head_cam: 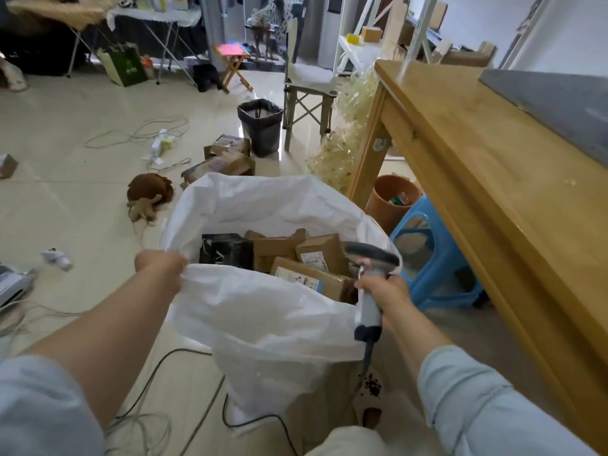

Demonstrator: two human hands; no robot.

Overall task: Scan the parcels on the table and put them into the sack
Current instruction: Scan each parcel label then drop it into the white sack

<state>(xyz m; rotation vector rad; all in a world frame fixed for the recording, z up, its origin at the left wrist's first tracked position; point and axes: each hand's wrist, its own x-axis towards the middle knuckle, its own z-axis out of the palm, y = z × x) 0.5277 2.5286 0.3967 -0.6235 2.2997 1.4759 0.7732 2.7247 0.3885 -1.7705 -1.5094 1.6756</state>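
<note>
The floor (pixel 82 192) is glossy cream tile, strewn with loose cables (pixel 138 134). A wooden table (pixel 477 166) runs down the right side of the room, with a grey mat (pixel 559 106) on its far part. Beneath its edge are one blue plastic stool (pixel 437 258) and one orange-brown bin (pixel 385 205). Farther off stand one black-lined waste bin (pixel 261 126) and one folding chair (pixel 307 87). One brown plush toy (pixel 149 192) and two cardboard boxes (pixel 218 166) lie on the tiles beyond the sack.

The sack (pixel 263 317) stands on the floor in the middle, just left of the table. It is white, woven and crumpled, and its mouth gapes wide, with the near rim folded over towards the person. Inside lie one black box (pixel 225 250) and at least three brown cardboard parcels (pixel 320 251). Two of these show white labels.

The left hand (pixel 161 266) has its fingers closed round the sack's near-left rim and holds it up. The right hand (pixel 385 291) is wrapped round the handle of one grey-and-white barcode scanner (pixel 371 258). The scanner's head sits over the sack's right rim, and its cord hangs down to the floor. Both arms wear pale blue sleeves pushed up the forearm.
</note>
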